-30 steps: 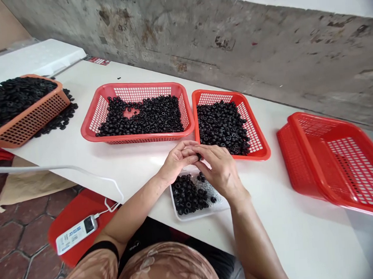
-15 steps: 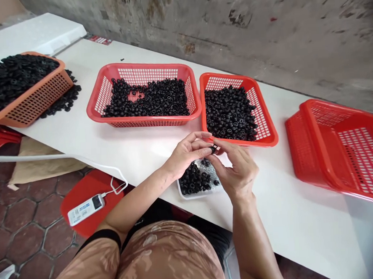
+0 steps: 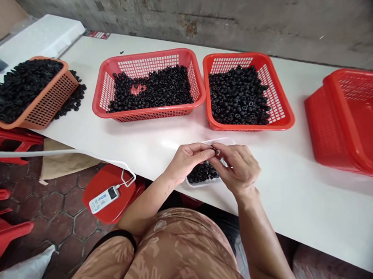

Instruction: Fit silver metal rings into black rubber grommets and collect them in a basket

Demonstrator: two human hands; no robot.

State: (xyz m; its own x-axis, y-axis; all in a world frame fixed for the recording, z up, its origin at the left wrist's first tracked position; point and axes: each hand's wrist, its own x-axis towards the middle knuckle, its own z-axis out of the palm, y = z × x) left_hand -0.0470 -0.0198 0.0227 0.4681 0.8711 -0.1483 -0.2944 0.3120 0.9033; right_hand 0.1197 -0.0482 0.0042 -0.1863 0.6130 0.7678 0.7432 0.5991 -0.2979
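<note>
My left hand (image 3: 187,159) and my right hand (image 3: 239,168) meet fingertip to fingertip just above a small clear tray (image 3: 203,181) of black rubber rings near the table's front edge. Both pinch one small black ring (image 3: 214,148) between them. The hands hide most of the tray; only some of its rings show under my left palm. Behind the hands stand two red mesh baskets of black rings, a wide basket (image 3: 148,85) and a narrower basket (image 3: 246,90).
An orange basket (image 3: 49,97) heaped with black rings sits at the far left, with loose rings spilled beside it. Stacked red baskets (image 3: 349,121) lie at the right. A white cable runs to a small device (image 3: 103,199) on a red stool below the table.
The view has shifted, so the baskets now sit higher and farther right. My hands stay together over the small tray, still pinching a ring.
</note>
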